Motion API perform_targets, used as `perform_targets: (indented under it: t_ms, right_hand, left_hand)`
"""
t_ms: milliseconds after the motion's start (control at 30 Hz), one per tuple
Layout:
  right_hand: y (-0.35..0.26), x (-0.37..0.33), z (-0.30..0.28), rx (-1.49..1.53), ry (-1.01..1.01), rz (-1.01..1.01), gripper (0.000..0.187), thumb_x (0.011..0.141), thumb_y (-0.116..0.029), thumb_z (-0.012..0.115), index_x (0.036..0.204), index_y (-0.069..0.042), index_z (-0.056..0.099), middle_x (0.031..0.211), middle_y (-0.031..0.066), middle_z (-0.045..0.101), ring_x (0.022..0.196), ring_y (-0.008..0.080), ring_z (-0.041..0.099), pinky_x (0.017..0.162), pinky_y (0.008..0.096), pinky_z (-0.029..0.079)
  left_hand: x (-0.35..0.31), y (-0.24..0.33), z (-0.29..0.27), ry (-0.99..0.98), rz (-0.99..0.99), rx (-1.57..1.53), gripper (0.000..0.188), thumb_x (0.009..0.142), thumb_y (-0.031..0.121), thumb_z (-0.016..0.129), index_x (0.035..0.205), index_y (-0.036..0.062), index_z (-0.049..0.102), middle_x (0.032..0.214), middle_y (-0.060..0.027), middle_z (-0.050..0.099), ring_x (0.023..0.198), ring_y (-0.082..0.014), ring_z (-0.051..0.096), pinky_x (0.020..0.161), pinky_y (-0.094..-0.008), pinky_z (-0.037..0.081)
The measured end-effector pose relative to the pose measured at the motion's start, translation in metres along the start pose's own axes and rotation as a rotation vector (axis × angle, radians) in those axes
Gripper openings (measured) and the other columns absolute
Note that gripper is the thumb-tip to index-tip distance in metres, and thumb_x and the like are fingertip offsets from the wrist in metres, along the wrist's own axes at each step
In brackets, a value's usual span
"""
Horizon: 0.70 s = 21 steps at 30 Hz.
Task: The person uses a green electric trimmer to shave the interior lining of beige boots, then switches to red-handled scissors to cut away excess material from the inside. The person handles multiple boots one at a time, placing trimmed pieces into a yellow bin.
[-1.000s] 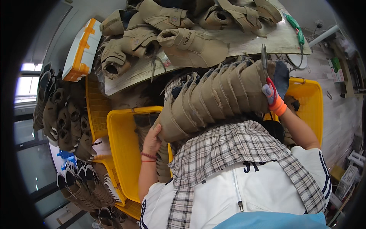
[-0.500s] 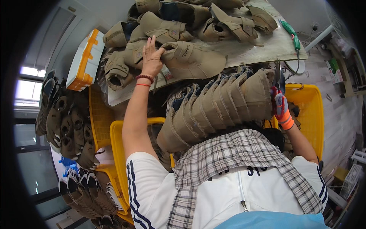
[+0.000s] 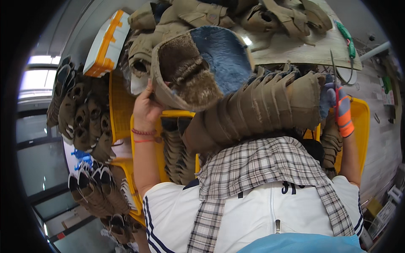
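Observation:
My bare left hand grips a tan shoe upper by its edge. The upper is tipped so its brown fuzzy lining and blue inner side face me. It hangs just above the left end of a row of nested tan shoe uppers, which lies across in front of my chest. At the row's right end, my right hand, in a grey and orange glove, holds red-handled scissors with the blades pointing up. The glove's fingers are partly hidden by the handles. Whether it also touches the row I cannot tell.
More loose uppers are heaped on the pale worktable, beside a green-handled tool with a cord. Yellow crates flank me, some holding stacked uppers. At the left are a white and orange box and hanging uppers.
My left hand has lifted the upper off the worktable, drawn it nearer and turned its lined inside toward me. My right hand stays by the row's end with the scissors. The view has shifted slightly.

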State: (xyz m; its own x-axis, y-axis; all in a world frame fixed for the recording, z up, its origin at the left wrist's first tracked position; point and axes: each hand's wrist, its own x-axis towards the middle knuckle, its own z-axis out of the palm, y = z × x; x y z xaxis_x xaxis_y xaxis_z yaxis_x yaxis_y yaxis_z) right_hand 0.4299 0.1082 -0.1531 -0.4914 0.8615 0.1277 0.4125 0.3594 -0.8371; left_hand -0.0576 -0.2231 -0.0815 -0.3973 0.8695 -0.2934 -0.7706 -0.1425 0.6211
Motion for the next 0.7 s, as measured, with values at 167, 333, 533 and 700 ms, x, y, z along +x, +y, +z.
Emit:
perform_targets:
  t_ms: [167,333,533,700]
  right_hand:
    - [-0.111,0.025,-0.001,-0.371,-0.019,-0.368,0.038,0.082,-0.019,0.068,0.112,0.000,0.055,0.084,0.0106,0.059,0.075,0.0118,0.054,0.066,0.0249,0.046]
    - [-0.212,0.022,0.063,-0.537,-0.218,-0.989,0.037,0.067,-0.017,0.074,0.100,-0.007,0.059,0.083,0.0079,0.062,0.074,0.0244,0.060,0.062,0.0321,0.050]
    - [-0.249,0.025,0.145,-0.902,-0.436,-0.926,0.037,0.071,-0.030,0.072,0.099,-0.009,0.060,0.085,0.0078,0.061,0.079,0.0243,0.060,0.070,0.0339,0.048]
    - [-0.234,0.038,0.171,-1.040,-0.211,-1.129,0.029,0.071,-0.032,0.067,0.088,-0.009,0.061,0.076,0.0065,0.060,0.070,0.0209,0.059,0.065,0.0327,0.047]
  left_hand:
    - [-0.048,-0.050,-0.007,0.196,0.086,-0.041,0.025,0.091,0.016,0.055,0.104,-0.0047,0.059,0.099,-0.0157,0.064,0.097,-0.0280,0.059,0.093,-0.0429,0.045]
    - [-0.065,-0.080,-0.019,0.151,0.135,-0.120,0.020,0.089,0.004,0.052,0.105,-0.0070,0.058,0.100,-0.0177,0.063,0.095,-0.0257,0.060,0.092,-0.0375,0.048]
    - [-0.066,-0.091,-0.014,0.162,0.121,-0.062,0.027,0.090,0.007,0.052,0.113,-0.0077,0.053,0.104,-0.0166,0.062,0.095,-0.0219,0.061,0.084,-0.0301,0.051]
    - [-0.063,-0.090,-0.007,0.107,0.110,0.008,0.033,0.092,0.013,0.052,0.117,-0.0078,0.051,0.110,-0.0177,0.060,0.098,-0.0228,0.060,0.085,-0.0311,0.051]
